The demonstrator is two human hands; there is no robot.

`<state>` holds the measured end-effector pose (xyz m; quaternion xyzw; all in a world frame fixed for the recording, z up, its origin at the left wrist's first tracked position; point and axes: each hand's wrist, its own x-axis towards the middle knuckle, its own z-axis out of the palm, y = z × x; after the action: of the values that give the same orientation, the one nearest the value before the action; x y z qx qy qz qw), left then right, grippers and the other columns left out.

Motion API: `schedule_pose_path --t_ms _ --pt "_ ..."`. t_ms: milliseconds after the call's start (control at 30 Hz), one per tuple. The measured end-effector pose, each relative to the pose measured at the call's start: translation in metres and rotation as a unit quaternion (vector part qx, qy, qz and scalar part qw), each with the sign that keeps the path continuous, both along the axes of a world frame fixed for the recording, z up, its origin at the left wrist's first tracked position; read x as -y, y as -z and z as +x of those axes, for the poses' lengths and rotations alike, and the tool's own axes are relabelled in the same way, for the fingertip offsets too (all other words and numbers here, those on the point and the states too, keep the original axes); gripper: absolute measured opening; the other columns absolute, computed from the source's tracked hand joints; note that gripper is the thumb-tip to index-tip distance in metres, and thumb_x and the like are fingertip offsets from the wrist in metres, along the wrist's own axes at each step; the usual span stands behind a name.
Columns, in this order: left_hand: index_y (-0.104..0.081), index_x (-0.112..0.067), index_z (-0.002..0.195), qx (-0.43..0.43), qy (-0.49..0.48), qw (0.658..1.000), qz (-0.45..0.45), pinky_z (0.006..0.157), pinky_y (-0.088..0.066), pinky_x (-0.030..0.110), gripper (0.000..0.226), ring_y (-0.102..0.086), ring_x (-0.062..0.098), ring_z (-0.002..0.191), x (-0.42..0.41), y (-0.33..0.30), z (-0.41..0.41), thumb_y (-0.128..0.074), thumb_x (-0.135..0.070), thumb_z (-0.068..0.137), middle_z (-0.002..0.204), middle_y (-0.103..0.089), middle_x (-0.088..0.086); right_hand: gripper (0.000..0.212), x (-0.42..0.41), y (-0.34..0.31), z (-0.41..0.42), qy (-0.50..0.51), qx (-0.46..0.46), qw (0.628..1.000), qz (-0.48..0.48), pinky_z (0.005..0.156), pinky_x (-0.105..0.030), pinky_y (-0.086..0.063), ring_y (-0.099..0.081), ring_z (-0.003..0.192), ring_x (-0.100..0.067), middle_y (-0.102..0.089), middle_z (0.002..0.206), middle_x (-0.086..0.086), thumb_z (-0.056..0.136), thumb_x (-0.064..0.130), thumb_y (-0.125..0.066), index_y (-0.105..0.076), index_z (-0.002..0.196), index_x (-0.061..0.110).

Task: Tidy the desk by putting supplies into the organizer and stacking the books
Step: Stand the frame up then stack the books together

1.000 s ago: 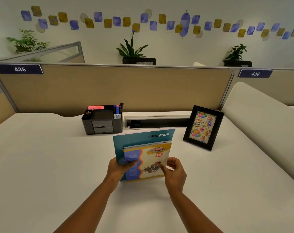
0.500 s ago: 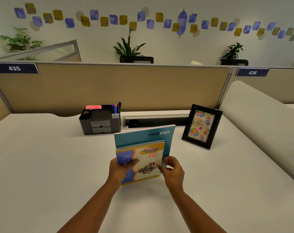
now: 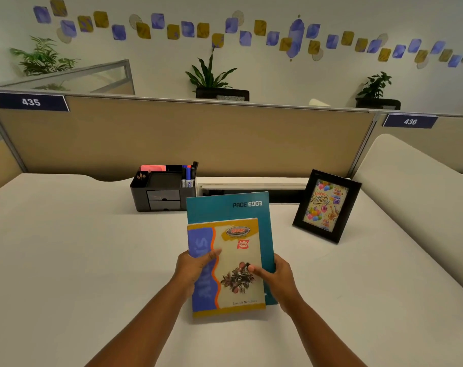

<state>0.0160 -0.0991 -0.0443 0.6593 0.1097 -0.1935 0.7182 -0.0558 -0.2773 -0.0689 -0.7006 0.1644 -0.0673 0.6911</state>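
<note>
Stacking step in hand: small yellow-blue exercise notebook gripped by both hands, left and right, atop large teal book; edges to be squared next.

Teal book, top right of cover: "PAGE EDGE", white lettering.
Exercise notebook, red patch on cover: "Jolly Time".
Exercise notebook, lower right of cover: "Exercise Note Book", small dark print.
Exercise notebook, oval emblem near top: lettering too small to read.
Exercise notebook, blue band along left edge: large pale letters, partly covered by a hand, not legible.
Picture frame, card inside: "Happy Birthday", among balloons.
Left partition sign: "435", white on dark blue.
Right partition sign: "436", white on dark blue.
Markers in the organizer: label print, not legible.
</note>
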Motion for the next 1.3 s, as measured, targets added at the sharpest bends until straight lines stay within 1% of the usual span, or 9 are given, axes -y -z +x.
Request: schedule_pose_path --t_ms 167,233,333,500,767,933,1033,1133,1300 --pt "-0.059 -0.006 0.104 -0.052 0.014 0.998 0.009 0.067 -0.054 0.038 0.035 -0.064 0.031 0.077 0.001 0.002 0.019 -0.073 -0.023 0.077 0.101 -0.066 0.018 0.024 -0.003 0.006 0.019 0.026 -0.051 0.998 0.006 0.05 -0.021 -0.056 -0.07 0.065 -0.013 -0.069 0.084 0.0 0.075 0.018 -0.072 -0.056 0.093 0.017" --pt "-0.06 -0.008 0.105 -0.054 0.022 0.998 0.015 0.073 -0.055 0.04 0.035 -0.065 0.034 0.086 0.0 0.008 0.029 -0.068 -0.031 0.081 0.104 -0.067 0.017 0.025 0.0 0.009 0.03 0.037 -0.079 0.996 0.008 0.05 -0.023 -0.056 -0.069 0.067 -0.018 -0.069 0.083 -0.003 0.075 0.02 -0.073 -0.056 0.092 0.015" --pt "-0.063 -0.006 0.104 -0.062 0.036 0.995 0.063 0.069 -0.053 0.035 0.035 -0.065 0.033 0.088 0.0 0.023 0.039 -0.057 -0.036 0.089 0.102 -0.068 0.017 0.021 0.007 0.012 0.049 0.05 -0.1 0.994 0.013 0.055 -0.03 -0.058 -0.068 0.064 -0.02 -0.07 0.078 -0.005 0.075 0.018 -0.074 -0.058 0.088 0.013" --pt "-0.063 -0.003 0.102 -0.035 0.025 0.987 0.155 0.081 -0.047 0.037 0.022 -0.061 0.038 0.102 0.001 0.049 0.056 -0.052 -0.02 0.093 0.107 -0.065 0.019 0.018 0.013 0.022 0.079 0.065 -0.112 0.991 0.021 0.061 -0.035 -0.057 -0.066 0.063 -0.022 -0.068 0.074 -0.007 0.072 0.012 -0.075 -0.059 0.08 0.014" --pt "-0.056 -0.013 0.078 0.018 0.034 0.957 0.288 0.066 -0.043 0.028 0.018 -0.055 0.026 0.081 0.007 0.05 0.1 -0.049 -0.021 0.092 0.09 -0.059 0.008 0.017 0.012 0.036 0.128 0.054 -0.122 0.991 -0.023 0.081 -0.046 -0.055 -0.065 0.08 -0.031 -0.067 0.082 -0.006 0.072 0.018 -0.076 -0.06 0.075 0.023" --pt "-0.063 -0.006 0.104 0.025 0.063 0.931 0.357 0.071 -0.041 0.029 0.028 -0.053 0.024 0.083 0.01 0.048 0.113 -0.047 -0.025 0.092 0.106 -0.065 0.014 0.033 0.014 0.038 0.145 0.056 -0.142 0.986 -0.07 0.083 -0.049 -0.055 -0.067 0.087 -0.033 -0.069 0.099 -0.013 0.072 0.023 -0.076 -0.062 0.099 0.011" --pt "-0.06 -0.005 0.11 0.019 0.072 0.929 0.362 0.071 -0.042 0.029 0.032 -0.053 0.022 0.084 0.012 0.048 0.117 -0.047 -0.028 0.093 0.114 -0.064 0.014 0.044 0.013 0.036 0.15 0.063 -0.166 0.978 -0.113 0.08 -0.043 -0.056 -0.067 0.09 -0.03 -0.066 0.102 -0.008 0.076 0.027 -0.073 -0.054 0.111 0.008" --pt "-0.059 -0.005 0.11 0.007 0.077 0.931 0.357 0.071 -0.043 0.029 0.033 -0.054 0.023 0.085 0.012 0.047 0.121 -0.047 -0.03 0.093 0.115 -0.064 0.014 0.044 0.008 0.033 0.152 0.071 -0.173 0.963 -0.193 0.068 -0.031 -0.053 -0.066 0.09 -0.03 -0.064 0.104 -0.009 0.08 0.035 -0.067 -0.053 0.11 0.007" --pt "-0.057 -0.007 0.099 0.008 0.068 0.933 0.353 0.078 -0.049 0.033 0.026 -0.057 0.025 0.087 0.012 0.045 0.119 -0.048 -0.03 0.093 0.116 -0.063 0.016 0.044 0.004 0.025 0.143 0.084 -0.166 0.948 -0.259 0.077 -0.035 -0.051 -0.064 0.094 -0.031 -0.063 0.115 -0.013 0.088 0.037 -0.055 -0.052 0.118 0.005"
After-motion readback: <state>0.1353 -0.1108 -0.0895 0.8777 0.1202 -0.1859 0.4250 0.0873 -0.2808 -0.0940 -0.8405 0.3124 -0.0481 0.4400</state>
